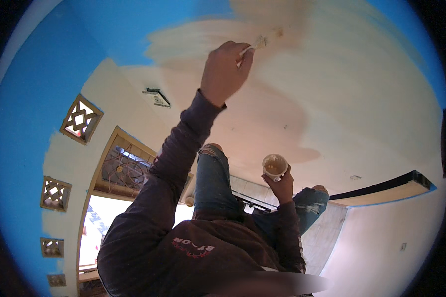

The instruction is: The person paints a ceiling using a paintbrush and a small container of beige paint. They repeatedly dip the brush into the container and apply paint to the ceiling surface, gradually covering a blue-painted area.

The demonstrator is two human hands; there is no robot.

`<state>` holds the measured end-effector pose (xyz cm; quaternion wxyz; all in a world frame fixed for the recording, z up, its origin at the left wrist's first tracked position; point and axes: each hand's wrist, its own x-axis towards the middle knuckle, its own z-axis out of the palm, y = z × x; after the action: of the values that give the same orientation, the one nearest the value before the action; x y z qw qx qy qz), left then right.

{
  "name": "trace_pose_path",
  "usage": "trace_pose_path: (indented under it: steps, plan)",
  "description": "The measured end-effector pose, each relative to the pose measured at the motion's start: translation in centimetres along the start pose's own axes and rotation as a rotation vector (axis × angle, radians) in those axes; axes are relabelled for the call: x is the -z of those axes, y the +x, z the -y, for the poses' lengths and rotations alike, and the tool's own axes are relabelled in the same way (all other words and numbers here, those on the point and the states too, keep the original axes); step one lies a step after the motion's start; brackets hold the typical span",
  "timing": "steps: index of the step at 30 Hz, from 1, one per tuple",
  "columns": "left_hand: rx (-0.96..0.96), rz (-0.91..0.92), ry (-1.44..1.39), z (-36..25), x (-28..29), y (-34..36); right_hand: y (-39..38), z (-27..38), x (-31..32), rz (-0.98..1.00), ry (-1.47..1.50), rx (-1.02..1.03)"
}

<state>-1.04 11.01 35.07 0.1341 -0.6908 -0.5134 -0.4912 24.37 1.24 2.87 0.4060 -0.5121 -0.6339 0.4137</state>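
Note:
My left hand [225, 69] is raised, its fingers closed round the handle of a small paintbrush [260, 41]. The pale bristles are at a cream-painted surface [332, 84], beside a small brownish patch; whether they touch it I cannot tell. Blue paint [99, 20] shows around the cream area at the top and left. Lower down, my right hand [280, 185] grips a white cup [275, 164] of light brownish liquid, held upright with its opening toward the camera. My knees, in torn jeans [210, 183], are bent on either side of the cup.
Patterned openings [82, 119] run down the left wall, beside a wooden-framed doorway with a grille [119, 168]. A small dark-edged fitting [156, 97] sits left of my raised arm. A long dark-edged ledge [381, 195] runs along the right.

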Motion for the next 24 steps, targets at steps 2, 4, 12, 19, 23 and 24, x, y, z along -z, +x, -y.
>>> trace_pose_path:
  steps: [2,4,12,19,23,24]
  plan:
    - [0.021,0.010,-0.090,1.6,-0.1,1.4,0.0,0.4,0.3,0.005,0.000,0.009]
    - [-0.015,-0.012,-0.071,5.2,-0.8,2.4,-0.1,0.7,0.3,0.006,-0.007,-0.008]
    - [0.159,0.063,0.106,14.9,4.4,3.9,0.0,1.2,0.4,0.002,-0.010,-0.019]
    - [0.256,0.080,0.253,22.9,11.2,4.1,-0.1,0.9,0.2,0.013,-0.013,-0.021]
    - [0.195,0.024,0.335,29.0,14.6,3.6,0.0,0.9,0.1,0.035,-0.002,-0.029]
    - [0.211,0.030,0.375,29.8,15.3,3.6,0.0,0.9,0.1,0.033,-0.016,-0.029]
